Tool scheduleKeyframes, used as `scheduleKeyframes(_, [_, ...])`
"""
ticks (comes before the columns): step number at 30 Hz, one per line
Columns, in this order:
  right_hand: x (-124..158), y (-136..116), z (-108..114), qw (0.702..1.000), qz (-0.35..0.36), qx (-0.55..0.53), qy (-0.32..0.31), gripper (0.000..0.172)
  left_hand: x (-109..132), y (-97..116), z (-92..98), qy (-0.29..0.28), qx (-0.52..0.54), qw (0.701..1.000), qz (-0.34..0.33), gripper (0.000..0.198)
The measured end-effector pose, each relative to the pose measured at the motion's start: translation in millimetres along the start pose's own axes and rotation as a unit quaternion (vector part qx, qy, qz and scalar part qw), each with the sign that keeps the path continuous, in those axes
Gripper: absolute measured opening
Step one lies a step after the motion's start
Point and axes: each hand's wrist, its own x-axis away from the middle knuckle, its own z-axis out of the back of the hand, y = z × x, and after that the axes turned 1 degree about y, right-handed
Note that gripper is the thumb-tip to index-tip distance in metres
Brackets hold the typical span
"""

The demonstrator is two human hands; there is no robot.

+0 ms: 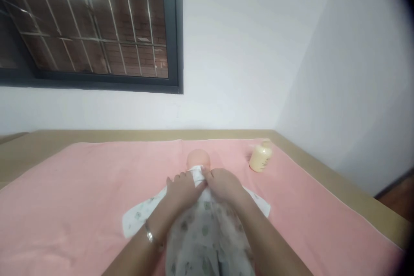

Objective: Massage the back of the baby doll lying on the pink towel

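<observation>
A small bald head (198, 159), apparently a baby doll's, shows at the top of a white printed baby garment (207, 224) with long sleeves spread to both sides. My left hand (184, 187) is closed on the garment's collar from the left, its thumb pointing toward the middle. From the right, my right hand (223, 183) grips the same collar with its thumb up near the head. The two hands are almost touching. My forearms and the garment cover most of the body below; a silver bracelet circles my left wrist.
A pink mat (97, 172) lies under everything on a tan surface (310, 159). A cream bottle (260, 157) stands tilted in view at the mat's back right. Behind are a white wall (242, 51) and a dark-framed barred window (174, 30).
</observation>
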Motion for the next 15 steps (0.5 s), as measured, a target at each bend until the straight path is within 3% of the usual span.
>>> scheduleKeyframes(3, [-14,10,-7,1.0,0.003,0.0,0.004,0.08,14,15,-9.8,0.046,-0.075,0.996,-0.03,0.066])
scheduleKeyframes(6, [-25,19,-10,1.0,-0.004,-0.026,-0.011,0.082,19,21,-13.3,0.032,-0.099,0.994,-0.042,0.062])
scheduleKeyframes(13, [-2,2,-2,1.0,0.011,0.016,0.0,0.078,-7,-8,0.0,-0.052,0.061,0.997,-0.022,0.057])
scheduleKeyframes(15, [1,-1,-2,1.0,0.009,0.025,0.001,0.078,-5,-8,0.3,-0.054,0.056,0.997,-0.028,0.055])
